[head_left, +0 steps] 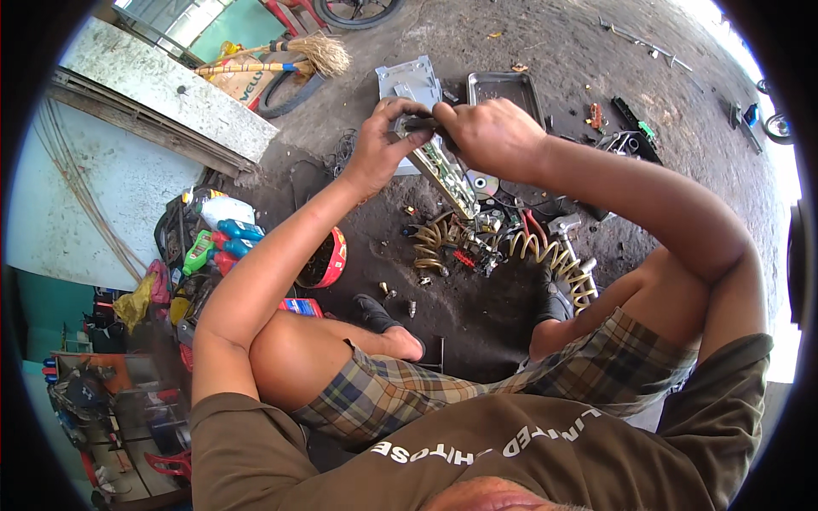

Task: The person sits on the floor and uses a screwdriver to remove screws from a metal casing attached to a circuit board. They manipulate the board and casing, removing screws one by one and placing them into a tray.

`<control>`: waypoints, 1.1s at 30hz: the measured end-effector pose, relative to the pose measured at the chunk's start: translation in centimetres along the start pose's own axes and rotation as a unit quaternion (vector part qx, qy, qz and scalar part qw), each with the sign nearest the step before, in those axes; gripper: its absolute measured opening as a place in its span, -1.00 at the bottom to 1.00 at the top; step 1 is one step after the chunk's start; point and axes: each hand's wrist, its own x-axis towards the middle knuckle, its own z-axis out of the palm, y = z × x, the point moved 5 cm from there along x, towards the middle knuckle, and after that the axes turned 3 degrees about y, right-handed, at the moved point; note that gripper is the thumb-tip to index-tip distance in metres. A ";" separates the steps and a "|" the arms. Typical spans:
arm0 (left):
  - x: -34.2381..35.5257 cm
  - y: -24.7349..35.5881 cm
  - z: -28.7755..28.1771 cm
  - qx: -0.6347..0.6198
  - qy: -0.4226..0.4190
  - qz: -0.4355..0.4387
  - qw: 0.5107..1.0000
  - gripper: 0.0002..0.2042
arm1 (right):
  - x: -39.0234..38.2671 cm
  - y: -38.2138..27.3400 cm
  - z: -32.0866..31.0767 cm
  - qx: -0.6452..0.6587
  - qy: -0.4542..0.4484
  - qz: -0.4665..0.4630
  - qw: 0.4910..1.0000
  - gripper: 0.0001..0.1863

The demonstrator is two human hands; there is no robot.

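My left hand (379, 146) is raised in front of me, its fingers wrapped round the top end of a long, narrow metal casing (447, 183) with a green circuit board inside. The casing slants down and to the right. My right hand (498, 136) is closed against that same end, its fingertips meeting those of the left. A small dark piece shows between the hands, but the right fingers hide what they pinch. Below the casing's lower end lies a heap of small parts (487, 234). A shiny disc (486, 182) rests just right of the casing.
A coiled yellowish hose (545, 249), red-handled pliers (534, 226) and a hammer (564, 225) lie near my right foot. Beyond are a grey panel (407, 78) and a metal tray (540, 100). At left stand a red tub (338, 255) and several bottles (240, 230).
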 end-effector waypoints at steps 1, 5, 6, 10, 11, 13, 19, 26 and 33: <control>-0.1 0.0 -0.1 0.006 -0.008 0.007 1.000 -0.76 | 0.0 0.2 0.1 -0.010 -0.001 -0.018 1.000 -0.74; 0.0 -0.1 -0.1 0.033 -0.019 0.027 0.999 -0.79 | -0.5 0.1 -0.1 0.012 0.028 -0.036 0.999 -0.76; 0.0 -0.1 0.0 0.040 -0.019 0.030 0.999 -0.80 | -0.5 0.5 -0.3 0.051 0.050 -0.044 0.996 -0.75; -0.1 -0.1 0.2 0.034 -0.012 0.034 0.999 -0.82 | -0.2 3.1 0.6 0.346 -0.050 0.197 0.916 -0.65; -0.4 -0.2 -0.1 0.054 -0.007 0.038 0.998 -0.82 | -0.6 3.1 0.9 0.436 -0.125 0.316 0.833 -0.63; -0.5 0.0 -0.3 0.089 0.000 0.052 0.995 -0.83 | -1.4 1.9 0.9 0.593 -0.202 0.412 0.662 -0.60; 0.1 0.8 0.9 0.072 -0.012 0.042 0.996 -0.67 | -0.3 4.9 2.4 0.372 -0.011 0.213 0.903 -0.53; -0.5 -0.2 0.4 -0.055 -0.032 -0.021 0.998 -0.44 | 0.1 2.1 -0.2 0.127 0.056 0.022 0.990 -0.61; -0.2 -0.3 0.6 0.009 -0.009 0.008 1.000 -0.45 | 0.2 2.3 -0.5 0.061 0.069 -0.035 0.995 -0.70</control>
